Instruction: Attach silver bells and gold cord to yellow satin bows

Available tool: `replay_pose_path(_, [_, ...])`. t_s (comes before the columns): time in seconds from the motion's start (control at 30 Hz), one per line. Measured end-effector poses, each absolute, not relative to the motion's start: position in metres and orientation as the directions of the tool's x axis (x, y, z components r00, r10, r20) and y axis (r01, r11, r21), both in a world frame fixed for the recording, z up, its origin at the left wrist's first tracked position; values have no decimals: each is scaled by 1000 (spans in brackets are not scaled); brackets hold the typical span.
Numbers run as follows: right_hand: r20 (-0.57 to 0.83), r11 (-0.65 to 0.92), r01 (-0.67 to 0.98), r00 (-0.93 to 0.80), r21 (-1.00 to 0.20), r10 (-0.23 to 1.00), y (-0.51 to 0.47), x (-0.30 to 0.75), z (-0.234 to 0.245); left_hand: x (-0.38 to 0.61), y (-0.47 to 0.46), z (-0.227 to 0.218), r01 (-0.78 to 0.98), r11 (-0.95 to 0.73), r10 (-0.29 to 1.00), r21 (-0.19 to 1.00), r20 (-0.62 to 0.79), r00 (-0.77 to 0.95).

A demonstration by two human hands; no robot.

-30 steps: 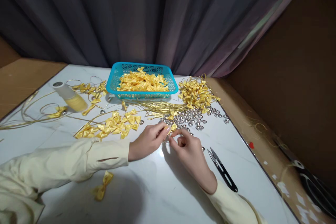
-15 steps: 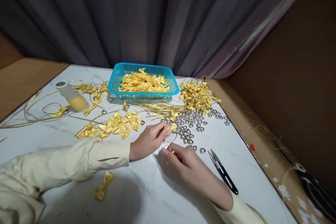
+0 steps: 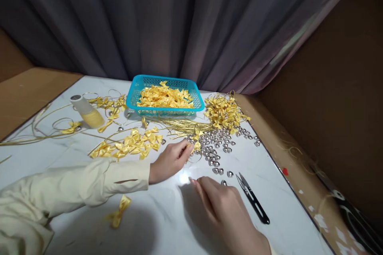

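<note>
My left hand (image 3: 173,159) is closed, with thumb and fingertips pinching a small yellow satin bow (image 3: 196,147). A thin gold cord (image 3: 196,160) curves down from that bow in a loop. Nearer to me and to the right, my right hand (image 3: 224,207) has its fingers drawn together in a pinch; whatever may be between them is too small or hidden. Just beyond both hands lie many silver bells (image 3: 212,155), loose on the table. A black thread snipper (image 3: 253,199) lies to the right of my right hand, its blades pointing away from me.
A blue basket (image 3: 164,109) of yellow bows stands at the back. Left of it leans a yellow-and-white bottle (image 3: 88,112). Gold cords (image 3: 185,126) and a heap of corded bows (image 3: 224,111) lie right. Loose bows (image 3: 131,143) lie left; black-handled scissors (image 3: 353,215) rest beyond the table edge.
My right hand has drawn back toward me and to the right, away from the cord loop. My left hand stays nearly in place with the bow.
</note>
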State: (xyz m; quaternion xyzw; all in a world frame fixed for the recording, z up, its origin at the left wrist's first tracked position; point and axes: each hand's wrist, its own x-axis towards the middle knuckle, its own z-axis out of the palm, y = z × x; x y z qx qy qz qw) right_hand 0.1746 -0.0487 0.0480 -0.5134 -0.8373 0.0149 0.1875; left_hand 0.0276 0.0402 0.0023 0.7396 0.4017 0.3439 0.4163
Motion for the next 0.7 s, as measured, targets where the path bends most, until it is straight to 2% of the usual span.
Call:
replay_pose_path(0.07, [450, 462, 861, -333, -213, 829, -49, 178, 50, 28, 41, 2, 313, -311, 892, 898, 162, 422])
replay_pose_path(0.17, [644, 481, 866, -290, -138, 708, -52, 184, 49, 28, 42, 1, 304, -275, 906, 912, 140, 400])
replay_pose_path(0.27, [674, 538, 841, -364, -59, 643, -56, 188, 44, 29, 43, 0, 292, -255, 914, 922, 132, 383])
replay_pose_path(0.33, [662, 580, 813, -401, -63, 633, -57, 190, 42, 29, 43, 0, 284, -253, 914, 925, 133, 382])
replay_pose_path(0.4, [665, 620, 772, -393, -136, 635, -56, 191, 43, 29, 43, 1, 273, -268, 906, 924, 145, 397])
replay_pose_path(0.47, [651, 614, 730, -314, -300, 691, -52, 192, 48, 29, 42, 2, 256, -295, 889, 920, 167, 426])
replay_pose_path(0.57, [567, 482, 714, -145, -507, 811, -40, 197, 59, 27, 38, 5, 227, -351, 846, 908, 203, 492])
replay_pose_path(0.63, [485, 413, 731, -128, -544, 865, -28, 202, 64, 26, 36, 6, 204, -392, 811, 897, 233, 537])
replay_pose_path(0.7, [364, 376, 718, -182, -585, 914, -17, 207, 65, 25, 35, 6, 181, -423, 781, 888, 256, 570])
